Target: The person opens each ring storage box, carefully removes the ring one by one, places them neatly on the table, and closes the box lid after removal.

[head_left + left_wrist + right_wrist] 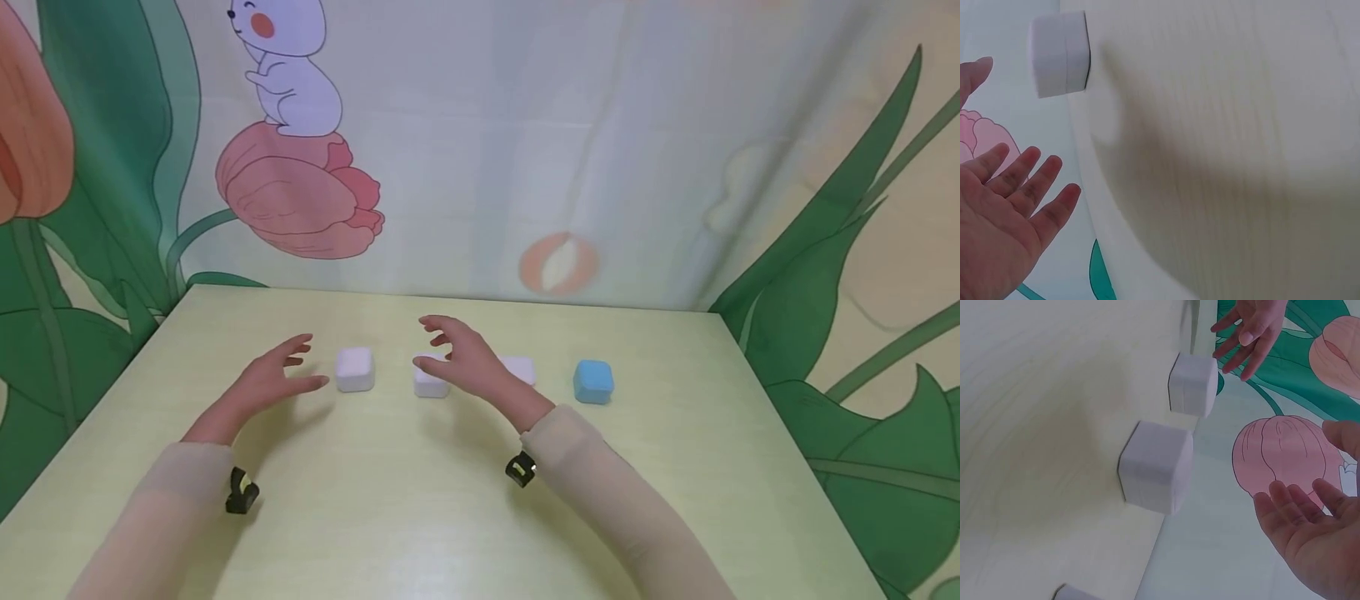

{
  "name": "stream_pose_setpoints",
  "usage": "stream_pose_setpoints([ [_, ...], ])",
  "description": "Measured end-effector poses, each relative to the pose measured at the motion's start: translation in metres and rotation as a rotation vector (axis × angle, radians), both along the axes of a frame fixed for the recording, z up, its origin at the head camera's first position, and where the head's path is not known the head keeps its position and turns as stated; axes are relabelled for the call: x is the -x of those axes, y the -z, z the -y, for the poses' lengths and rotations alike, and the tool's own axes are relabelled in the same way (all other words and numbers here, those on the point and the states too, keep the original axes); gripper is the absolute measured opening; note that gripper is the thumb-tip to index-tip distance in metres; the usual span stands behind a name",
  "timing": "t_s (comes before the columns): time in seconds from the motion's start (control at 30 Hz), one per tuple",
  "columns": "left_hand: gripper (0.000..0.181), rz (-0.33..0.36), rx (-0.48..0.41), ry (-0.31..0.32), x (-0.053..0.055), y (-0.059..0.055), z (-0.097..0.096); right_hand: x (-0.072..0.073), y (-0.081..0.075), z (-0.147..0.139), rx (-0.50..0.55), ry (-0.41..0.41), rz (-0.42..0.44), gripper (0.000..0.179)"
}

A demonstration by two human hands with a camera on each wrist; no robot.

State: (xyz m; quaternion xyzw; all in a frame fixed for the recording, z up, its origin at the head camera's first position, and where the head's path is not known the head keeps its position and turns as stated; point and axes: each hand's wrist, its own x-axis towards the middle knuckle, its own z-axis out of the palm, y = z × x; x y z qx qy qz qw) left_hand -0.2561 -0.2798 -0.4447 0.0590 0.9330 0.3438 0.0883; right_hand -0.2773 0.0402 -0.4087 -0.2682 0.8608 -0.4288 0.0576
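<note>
Four pale blocks would be too exact a reading, so by place: a white cube point(355, 369) with rounded edges lies just right of my left hand point(272, 380), which hovers over the table with thumb and fingers spread and holds nothing. My right hand point(468, 360) is held above a second white cube point(431, 385) and hides part of it; its palm is bare too. Behind the right wrist another white block point(519, 369) shows partly. In the right wrist view two white cubes point(1155, 467) stand apart, with my left hand point(1254, 331) beyond them.
A blue cube point(593, 382) sits at the right end of the row. The pale wooden table point(420, 517) ends at a printed curtain point(465, 167) with flowers and a cartoon animal. Each sleeve cuff has a small black device point(242, 492) under it.
</note>
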Motion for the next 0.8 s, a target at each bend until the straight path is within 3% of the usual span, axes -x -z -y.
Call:
stream_pose_setpoints([
  [0.4, 0.089, 0.019, -0.040, 0.043, 0.015, 0.005, -0.011, 0.011, 0.004, 0.032, -0.022, 0.004, 0.106, 0.062],
  [0.67, 0.088, 0.036, -0.074, 0.064, 0.019, 0.013, -0.014, 0.015, 0.012, 0.046, 0.072, 0.027, 0.235, 0.060],
  [0.8, 0.086, 0.048, -0.094, 0.072, 0.020, 0.015, -0.016, 0.014, 0.014, 0.052, 0.079, 0.038, 0.254, 0.059],
])
